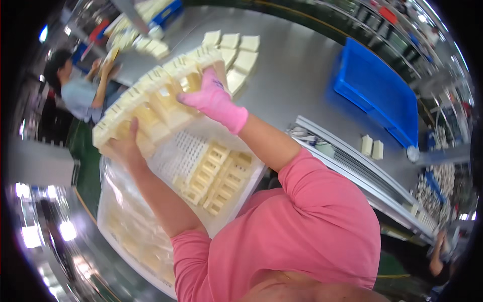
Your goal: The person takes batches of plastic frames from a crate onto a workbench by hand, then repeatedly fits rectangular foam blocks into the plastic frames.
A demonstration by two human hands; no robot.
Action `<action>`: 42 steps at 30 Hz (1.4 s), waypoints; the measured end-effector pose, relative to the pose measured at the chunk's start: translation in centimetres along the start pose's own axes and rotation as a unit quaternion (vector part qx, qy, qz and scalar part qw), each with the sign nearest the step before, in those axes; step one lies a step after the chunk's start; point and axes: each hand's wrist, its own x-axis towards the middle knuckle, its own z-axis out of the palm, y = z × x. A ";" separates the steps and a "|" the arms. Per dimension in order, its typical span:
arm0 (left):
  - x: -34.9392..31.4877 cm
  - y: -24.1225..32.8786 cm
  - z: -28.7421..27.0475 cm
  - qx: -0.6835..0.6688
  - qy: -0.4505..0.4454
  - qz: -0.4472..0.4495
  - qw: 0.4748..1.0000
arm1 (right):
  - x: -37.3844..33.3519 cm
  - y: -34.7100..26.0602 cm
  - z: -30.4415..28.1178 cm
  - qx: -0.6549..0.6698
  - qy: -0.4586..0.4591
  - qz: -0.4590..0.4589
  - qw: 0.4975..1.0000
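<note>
Evidently the long row of cream plastic mouldings (pixel 153 121) needs support at both ends, which would explain the spread grip. It hangs tilted above the far side of a white plastic crate (pixel 246 194). The bare left hand (pixel 126 150) has its fingers closed around the row's near-left end; the pink-gloved right hand (pixel 219 103) clasps the other end, thumb stretched along the inner side. Only the right wears a glove, perhaps against rough edges. Below, cream frames with rectangular openings (pixel 220 173) lie in rows inside the crate, likely to keep them orderly, while clear plastic film (pixel 121 186) covers its left part.

Beyond is a smooth grey worktop (pixel 297 65), carrying grouped cream blocks (pixel 245 60), a shallow blue plastic tray (pixel 375 75) and two smaller cream pieces (pixel 367 146). At left, a co-worker (pixel 78 95) handles something, too blurred to identify, over green flooring (pixel 85 146).
</note>
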 end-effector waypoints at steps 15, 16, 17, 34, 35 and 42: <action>-20.8 -1.7 34.7 0.174 -0.560 -0.202 0.785 | -15.2 10.1 -36.3 0.040 0.232 0.314 0.920; -22.2 -3.6 35.9 0.191 -0.576 -0.232 0.760 | -16.0 11.0 -37.4 0.058 0.212 0.405 0.887; -23.6 -4.4 37.0 0.209 -0.594 -0.260 0.732 | -16.8 12.0 -38.2 0.057 0.216 0.406 0.886; -23.8 -1.2 37.0 0.132 -0.660 -0.192 0.714 | -19.2 5.0 -40.7 -0.468 -0.019 0.262 0.844; -24.3 1.0 37.0 0.135 -0.672 -0.191 0.703 | -19.4 5.7 -39.9 -0.485 0.037 0.150 0.861; -30.4 6.2 38.8 0.123 -0.893 -0.016 0.433 | -18.1 3.6 -34.3 -0.586 -0.182 0.080 0.785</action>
